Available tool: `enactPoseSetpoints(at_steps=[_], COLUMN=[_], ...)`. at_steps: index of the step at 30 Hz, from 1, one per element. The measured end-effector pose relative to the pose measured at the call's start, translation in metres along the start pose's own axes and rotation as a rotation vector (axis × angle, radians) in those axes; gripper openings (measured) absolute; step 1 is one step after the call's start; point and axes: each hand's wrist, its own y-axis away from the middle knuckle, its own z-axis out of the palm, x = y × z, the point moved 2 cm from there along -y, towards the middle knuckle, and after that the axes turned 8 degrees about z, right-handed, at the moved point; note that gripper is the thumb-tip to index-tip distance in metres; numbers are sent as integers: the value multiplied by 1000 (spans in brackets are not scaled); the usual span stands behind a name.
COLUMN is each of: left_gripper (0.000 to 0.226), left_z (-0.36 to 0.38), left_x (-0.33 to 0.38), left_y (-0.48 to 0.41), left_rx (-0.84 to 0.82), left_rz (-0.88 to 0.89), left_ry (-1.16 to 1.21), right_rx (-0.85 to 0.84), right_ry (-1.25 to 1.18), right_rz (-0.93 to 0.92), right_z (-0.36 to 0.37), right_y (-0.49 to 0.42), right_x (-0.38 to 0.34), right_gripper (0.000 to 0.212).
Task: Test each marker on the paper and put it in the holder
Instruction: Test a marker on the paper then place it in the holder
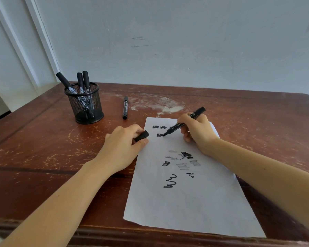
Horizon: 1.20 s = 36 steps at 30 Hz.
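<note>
A white sheet of paper (185,198) with several black scribbles lies on the wooden table. My right hand (197,132) grips an uncapped black marker (197,114), its tip touching the paper beside a fresh scribble near the sheet's top. My left hand (121,145) pinches the black marker cap (141,136) at the paper's left edge. A black mesh holder (85,104) at the back left holds three black markers. One more capped black marker (125,107) lies on the table between the holder and the paper.
The worn brown wooden table (43,148) stands against a pale wall. A whitish scuffed patch (159,104) marks the tabletop behind the paper. The table's front edge runs along the bottom of the view.
</note>
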Motion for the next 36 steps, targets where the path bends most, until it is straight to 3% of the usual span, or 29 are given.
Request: enactPoseSetpoints(at_steps=[14,20,29,36], left_gripper=[19,15,13,15], left_z=[0,-1,-2,-1], left_x=[1,3,3,3], left_y=[1,1,3,4], left_rx=[14,29,22,19], left_rz=[-6,-10,1,16], left_ry=[17,31,56,62], right_rx=[43,8,-200,-321], right_ry=[-17,-214,-411,-294], right_rz=[6,63,134,139], right_z=[-2,-3,-7,7], right_y=[-1,-9,-15,-8], right_x=[0,3,-12,-21], right_gripper=[18,16,22,26])
